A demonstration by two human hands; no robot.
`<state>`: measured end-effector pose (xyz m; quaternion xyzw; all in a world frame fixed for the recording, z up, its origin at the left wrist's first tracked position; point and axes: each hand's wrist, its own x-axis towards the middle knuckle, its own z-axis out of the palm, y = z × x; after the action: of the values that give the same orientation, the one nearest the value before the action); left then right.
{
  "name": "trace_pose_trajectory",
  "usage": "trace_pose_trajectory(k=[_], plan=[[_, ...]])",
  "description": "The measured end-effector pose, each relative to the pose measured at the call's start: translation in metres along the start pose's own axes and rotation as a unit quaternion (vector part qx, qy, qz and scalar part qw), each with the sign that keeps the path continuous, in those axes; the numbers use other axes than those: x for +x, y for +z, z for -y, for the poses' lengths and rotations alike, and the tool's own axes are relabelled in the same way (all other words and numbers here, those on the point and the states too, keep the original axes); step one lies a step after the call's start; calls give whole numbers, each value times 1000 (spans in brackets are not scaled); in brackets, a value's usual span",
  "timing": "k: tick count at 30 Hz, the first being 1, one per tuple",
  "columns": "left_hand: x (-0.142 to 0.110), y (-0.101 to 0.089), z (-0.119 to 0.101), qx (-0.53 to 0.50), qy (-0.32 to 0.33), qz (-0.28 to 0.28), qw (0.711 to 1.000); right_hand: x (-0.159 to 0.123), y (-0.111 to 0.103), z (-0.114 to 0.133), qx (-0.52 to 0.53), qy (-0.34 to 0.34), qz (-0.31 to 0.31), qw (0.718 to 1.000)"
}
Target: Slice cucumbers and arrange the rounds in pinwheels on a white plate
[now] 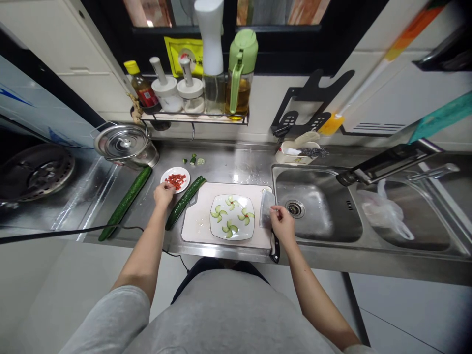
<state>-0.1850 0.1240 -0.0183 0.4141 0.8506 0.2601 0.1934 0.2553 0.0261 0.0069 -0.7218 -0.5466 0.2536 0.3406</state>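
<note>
My left hand (pixel 164 193) is at the near edge of a small white plate (pixel 187 174) of chopped red bits (pixel 176 181). Its fingers are pinched at the bits; anything between them is too small to make out. Beside that hand lies a cut cucumber (pixel 186 202), touching the cutting board (pixel 195 231). On the board sits a square plate (pixel 231 231) with several pinwheels of green slices (pixel 230 228), some with red centres. My right hand (pixel 283 223) is closed, thumb and fingers together, over the right side of a kitchen knife (pixel 267 209) on the board's edge. Whether it holds anything is hidden.
A whole cucumber (pixel 125 202) lies at left near a lidded steel pot (pixel 147 155). Cucumber scraps (pixel 192 160) lie behind the small plate. A sink (pixel 320 206) is on the right. A rack (pixel 221 119) of bottles and jars hangs behind. A black cable (pixel 73 233) crosses the left counter.
</note>
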Motion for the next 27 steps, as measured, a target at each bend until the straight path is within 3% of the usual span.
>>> trace_pose_trajectory(k=[4, 7, 15, 24, 27], plan=[[-6, -1, -3, -227, -57, 12, 972, 1, 2, 0, 5, -2, -1, 1000], [-14, -4, -6, -309, -73, 40, 947, 1, 5, 1, 12, -10, 1, 1000], [-48, -11, -16, -338, -74, 139, 928, -4, 19, 18, 13, -23, 29, 999], [-128, -9, -53, -368, -33, 257, 893, -37, 52, 96, 55, -140, 161, 975], [-154, -5, -66, -383, -3, 270, 883, -41, 59, 112, 68, -167, 163, 970]])
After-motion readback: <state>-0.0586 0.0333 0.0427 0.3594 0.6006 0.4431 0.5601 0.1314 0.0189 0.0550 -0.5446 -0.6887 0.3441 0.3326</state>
